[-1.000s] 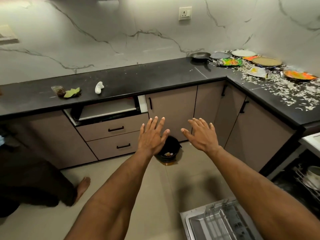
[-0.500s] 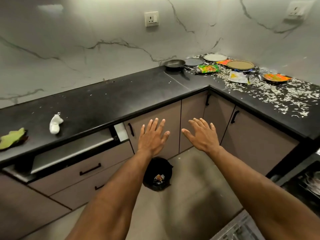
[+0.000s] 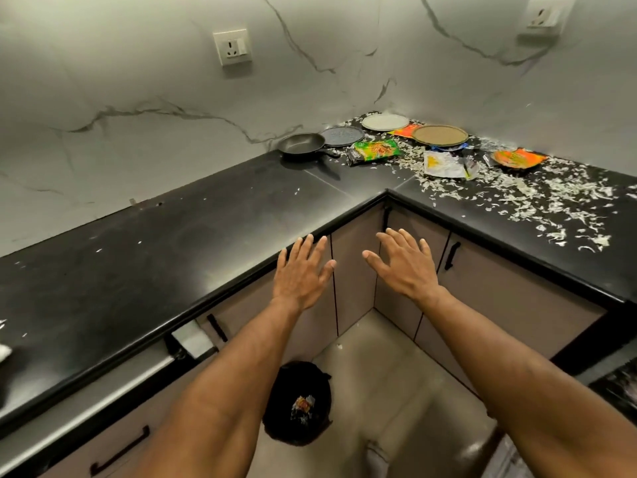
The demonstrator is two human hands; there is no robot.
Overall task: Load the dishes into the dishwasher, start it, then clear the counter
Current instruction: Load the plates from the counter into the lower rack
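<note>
My left hand (image 3: 301, 274) and my right hand (image 3: 403, 267) are stretched out palm-down with fingers spread, holding nothing, in front of the inner corner of the black L-shaped counter (image 3: 172, 257). At the far corner lie a black frying pan (image 3: 302, 144), a dark grey plate (image 3: 342, 135), a white plate (image 3: 384, 122), a tan plate (image 3: 440, 135) and an orange-stained plate (image 3: 517, 159). Among them are a green snack wrapper (image 3: 375, 151) and a silver-yellow wrapper (image 3: 444, 163). White shreds (image 3: 537, 201) cover the right counter.
A black bin (image 3: 298, 403) with wrappers inside stands on the tiled floor between my arms. Beige cabinet doors with black handles (image 3: 452, 257) line both sides. A drawer (image 3: 86, 401) at the lower left stands partly open. Two sockets sit on the marble wall.
The view has moved closer to the counter corner and turned right. The green and white items at the left have left the frame. Both hands stay spread and empty.
</note>
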